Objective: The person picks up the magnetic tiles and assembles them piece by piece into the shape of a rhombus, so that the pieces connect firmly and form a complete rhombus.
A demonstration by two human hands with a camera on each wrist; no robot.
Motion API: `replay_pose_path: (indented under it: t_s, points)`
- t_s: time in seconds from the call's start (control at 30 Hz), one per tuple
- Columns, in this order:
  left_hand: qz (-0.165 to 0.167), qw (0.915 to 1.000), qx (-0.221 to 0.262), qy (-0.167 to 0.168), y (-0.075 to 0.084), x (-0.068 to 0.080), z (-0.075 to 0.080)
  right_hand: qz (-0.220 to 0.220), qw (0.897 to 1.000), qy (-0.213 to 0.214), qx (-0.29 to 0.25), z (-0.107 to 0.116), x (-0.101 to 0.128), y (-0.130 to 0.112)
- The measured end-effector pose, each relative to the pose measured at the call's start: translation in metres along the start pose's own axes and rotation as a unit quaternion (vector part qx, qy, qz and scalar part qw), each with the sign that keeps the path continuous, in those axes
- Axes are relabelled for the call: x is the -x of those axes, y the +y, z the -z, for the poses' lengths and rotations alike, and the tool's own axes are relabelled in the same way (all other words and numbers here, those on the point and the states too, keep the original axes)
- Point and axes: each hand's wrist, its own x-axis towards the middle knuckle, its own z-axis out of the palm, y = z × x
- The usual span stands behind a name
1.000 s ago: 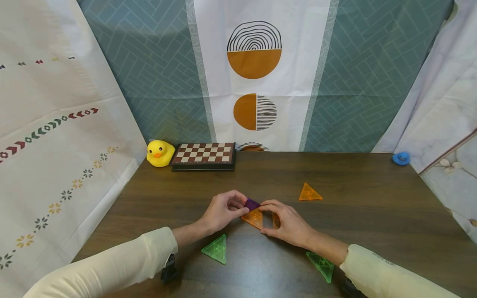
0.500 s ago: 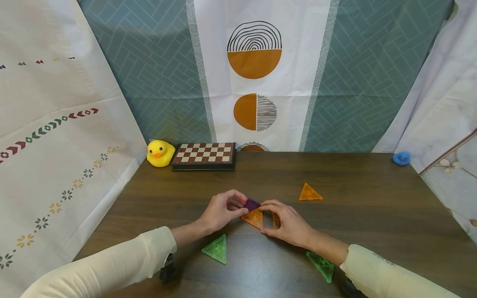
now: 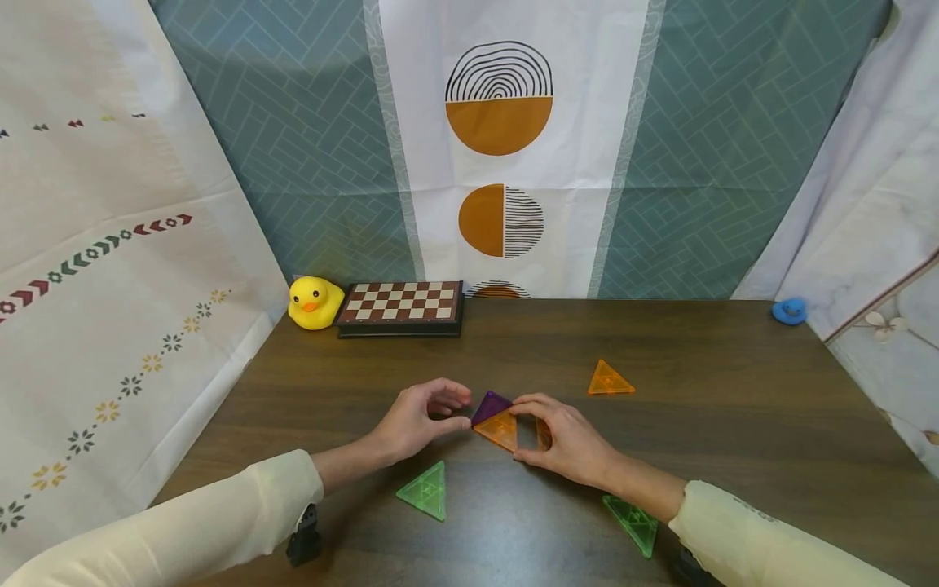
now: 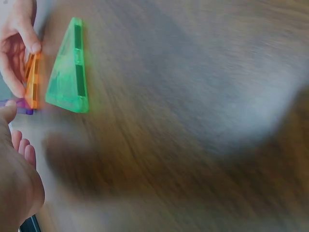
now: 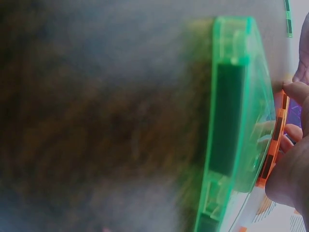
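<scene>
Head view shows both hands meeting near the middle of the wooden surface (image 3: pixel 704 383), around a small cluster of magnetic triangle tiles. The right hand (image 3: pixel 568 440) has its grip closed on the orange tile (image 3: pixel 501 429), thumb and fingers pinching the upright orange pieces; the purple tile (image 3: pixel 490 404) leans against them on the far side. The left hand (image 3: pixel 414 420) sits just left of the cluster, fingers loosely curled and holding nothing, its fingertips just beside the purple tile's left edge, apparently not touching. So the purple tile lies directly right of the left hand's grip, closer to it than anything else. A green tile (image 3: pixel 427 491) lies flat toward the near edge below the left hand, another green tile (image 3: pixel 634 523) under the right forearm, and a spare orange triangle (image 3: pixel 609 379) lies farther right.
</scene>
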Motion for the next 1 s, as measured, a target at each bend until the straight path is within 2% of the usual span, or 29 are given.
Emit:
replay_pose_path:
  t_s: [0.37, 0.63, 1.0]
  points:
    - [0.01, 0.999, 0.015, -0.04, -0.002, 0.02, 0.015, 0.002, 1.0, 0.004, 0.001, 0.0, 0.0, 0.0]
    - [0.02, 0.9962, -0.014, -0.084, -0.001, 0.036, 0.02, -0.005, 1.0, -0.001, 0.001, 0.0, 0.0, 0.0]
    - [-0.008, 0.9904, -0.044, -0.131, 0.0, 0.058, 0.02, -0.007, 1.0, 0.001, 0.002, -0.001, 0.001, 0.0]
